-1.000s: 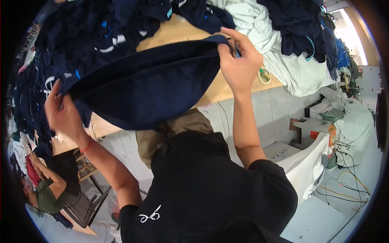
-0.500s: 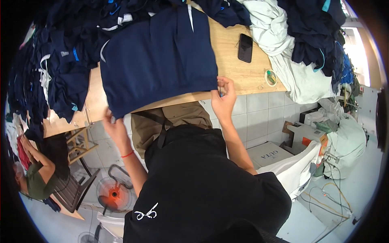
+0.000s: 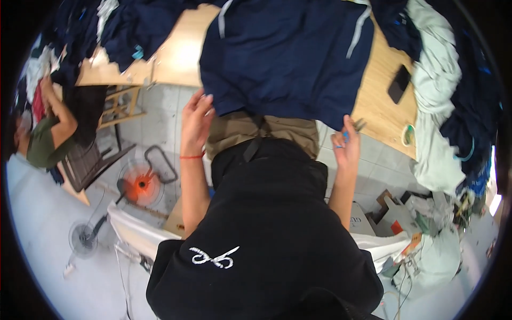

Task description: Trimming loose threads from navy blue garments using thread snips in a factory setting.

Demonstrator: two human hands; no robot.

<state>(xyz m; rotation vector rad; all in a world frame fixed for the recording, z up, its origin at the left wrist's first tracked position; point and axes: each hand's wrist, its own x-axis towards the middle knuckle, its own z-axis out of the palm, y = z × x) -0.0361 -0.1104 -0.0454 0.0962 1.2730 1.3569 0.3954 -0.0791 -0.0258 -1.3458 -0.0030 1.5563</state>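
Observation:
A navy blue garment (image 3: 288, 58) with white stripes lies spread over the table edge in front of me. At its lower left corner, my left hand (image 3: 196, 118) has its fingers bent in against the cloth and looks closed on the edge. My right hand (image 3: 346, 143) is at the lower right corner, thumb and forefinger at the hem. Small blue-handled snips (image 3: 346, 136) are tucked in that hand, their metal tips sticking out to the right. The garment's far end runs out of the top of the picture.
The wooden table (image 3: 381, 114) bears a black phone (image 3: 399, 84), a small round container (image 3: 408, 135) and pale green cloth (image 3: 434, 80). Navy garments (image 3: 141, 32) are heaped on the left. A fan (image 3: 141, 184) stands on the floor, and another person (image 3: 53, 130) works at far left.
The view has shifted, with the scene turned somewhat. The garment now lies with more white striping showing and its near edge straighter; both hands stay at its lower corners.

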